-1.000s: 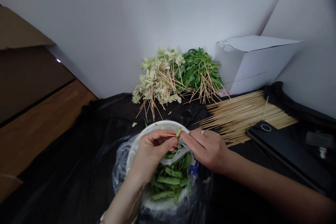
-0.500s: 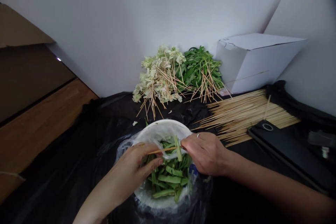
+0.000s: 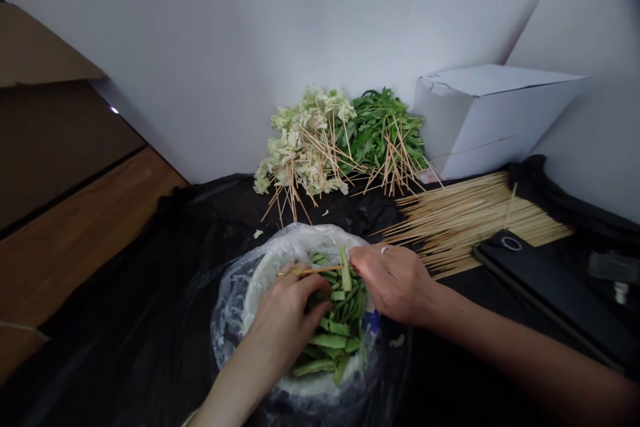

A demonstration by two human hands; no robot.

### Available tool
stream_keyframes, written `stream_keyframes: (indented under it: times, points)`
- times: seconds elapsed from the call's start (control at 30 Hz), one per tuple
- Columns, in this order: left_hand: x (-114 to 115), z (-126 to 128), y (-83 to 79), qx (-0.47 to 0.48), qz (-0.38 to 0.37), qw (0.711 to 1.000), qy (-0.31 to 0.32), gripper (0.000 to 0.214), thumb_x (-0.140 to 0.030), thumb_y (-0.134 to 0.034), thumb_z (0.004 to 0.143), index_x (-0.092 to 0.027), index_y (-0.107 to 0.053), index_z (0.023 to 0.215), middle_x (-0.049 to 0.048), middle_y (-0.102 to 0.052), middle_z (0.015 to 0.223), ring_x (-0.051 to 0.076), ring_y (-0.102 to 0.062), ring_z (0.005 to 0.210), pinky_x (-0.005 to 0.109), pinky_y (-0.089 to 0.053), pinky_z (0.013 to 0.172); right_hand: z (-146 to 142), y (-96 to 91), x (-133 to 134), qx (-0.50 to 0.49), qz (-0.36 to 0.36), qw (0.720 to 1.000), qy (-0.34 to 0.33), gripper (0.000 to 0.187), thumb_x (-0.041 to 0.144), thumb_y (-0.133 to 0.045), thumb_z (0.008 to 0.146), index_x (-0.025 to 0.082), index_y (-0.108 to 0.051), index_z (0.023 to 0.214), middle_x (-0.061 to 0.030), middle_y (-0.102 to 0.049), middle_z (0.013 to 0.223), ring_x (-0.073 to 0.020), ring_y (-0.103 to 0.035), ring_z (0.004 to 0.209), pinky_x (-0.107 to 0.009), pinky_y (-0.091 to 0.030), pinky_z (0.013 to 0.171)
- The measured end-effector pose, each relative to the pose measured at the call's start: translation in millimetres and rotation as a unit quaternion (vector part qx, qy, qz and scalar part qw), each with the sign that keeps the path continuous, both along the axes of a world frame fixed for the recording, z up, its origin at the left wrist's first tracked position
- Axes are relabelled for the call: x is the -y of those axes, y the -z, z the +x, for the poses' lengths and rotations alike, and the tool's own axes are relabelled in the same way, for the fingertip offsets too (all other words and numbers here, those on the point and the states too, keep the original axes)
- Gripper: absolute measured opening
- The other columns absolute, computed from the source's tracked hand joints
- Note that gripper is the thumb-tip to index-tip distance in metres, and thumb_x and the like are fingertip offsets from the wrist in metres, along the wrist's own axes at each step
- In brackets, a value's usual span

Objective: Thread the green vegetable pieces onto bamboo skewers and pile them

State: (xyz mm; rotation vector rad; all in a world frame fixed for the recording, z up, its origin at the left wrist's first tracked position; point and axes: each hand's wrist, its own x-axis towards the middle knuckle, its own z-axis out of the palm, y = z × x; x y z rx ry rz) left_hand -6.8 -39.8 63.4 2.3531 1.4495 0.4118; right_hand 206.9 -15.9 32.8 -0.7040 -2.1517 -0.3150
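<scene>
Right hand [image 3: 395, 280]: pinching a skewer [image 3: 320, 270] with one green piece [image 3: 345, 259], over the bowl [image 3: 260, 273].
Left hand [image 3: 285, 320]: fingers curled into the bowl's green pieces [image 3: 335, 333]; grip hidden.

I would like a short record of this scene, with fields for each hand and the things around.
Left hand: fingers down in the bowl, among green pieces
Right hand: grip shut on a skewer bearing one threaded piece
Behind: bare skewers, cabbage skewers, leafy green skewers, white box
Surface: black plastic sheet
</scene>
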Motion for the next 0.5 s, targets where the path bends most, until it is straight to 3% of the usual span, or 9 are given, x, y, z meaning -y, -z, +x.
stream_keyframes:
  times: [0.13, 0.27, 0.37, 0.5]
  points:
    - [-0.5, 7.8, 0.9, -0.011, -0.009, 1.0, 0.002, 0.014, -0.008, -0.061, 0.075, -0.019, -0.065, 0.083, 0.0043, -0.068, 0.082, 0.026, -0.06, 0.087, 0.038, -0.046, 0.076, -0.6, -0.6, -0.5, -0.002, 0.005, 1.0, 0.002, 0.02, 0.006, -0.038, 0.09, 0.014, -0.056, 0.087, -0.0054, -0.061, 0.076, -0.016, -0.053, 0.064, -0.03, -0.037, 0.055]
    - [-2.7, 8.4, -3.0, 0.07, -0.025, 0.997, -0.013, 0.018, -0.013, -0.059, 0.081, -0.02, -0.069, 0.094, 0.0048, -0.069, 0.088, 0.024, -0.061, 0.088, 0.037, -0.046, 0.079, -0.1, -0.9, -1.1, 0.002, 0.011, 1.0, 0.007, 0.021, 0.006, -0.037, 0.09, 0.014, -0.056, 0.088, -0.0047, -0.061, 0.075, -0.0154, -0.053, 0.063, -0.03, -0.037, 0.055]
    - [-8.4, 3.0, -17.7, 0.193, -0.073, 0.978, -0.026, 0.011, -0.02, -0.062, 0.084, -0.02, -0.071, 0.091, 0.0041, -0.069, 0.086, 0.021, -0.063, 0.084, 0.033, -0.048, 0.077, 2.9, -3.3, -0.6, -0.01, 0.018, 1.0, 0.006, 0.019, 0.006, -0.039, 0.09, 0.014, -0.056, 0.09, -0.0038, -0.06, 0.074, -0.0147, -0.052, 0.062, -0.03, -0.037, 0.056]
    - [-25.9, -5.3, -49.9, 0.347, -0.142, 0.926, -0.045, 0.01, -0.026, -0.072, 0.079, -0.019, -0.069, 0.085, 0.0018, -0.068, 0.078, 0.015, -0.062, 0.069, 0.025, -0.049, 0.065, 8.9, -9.2, -1.0, -0.051, 0.047, 0.997, 0.016, 0.015, 0.006, -0.044, 0.089, 0.011, -0.056, 0.096, -0.0034, -0.061, 0.072, -0.0143, -0.052, 0.061, -0.03, -0.035, 0.055]
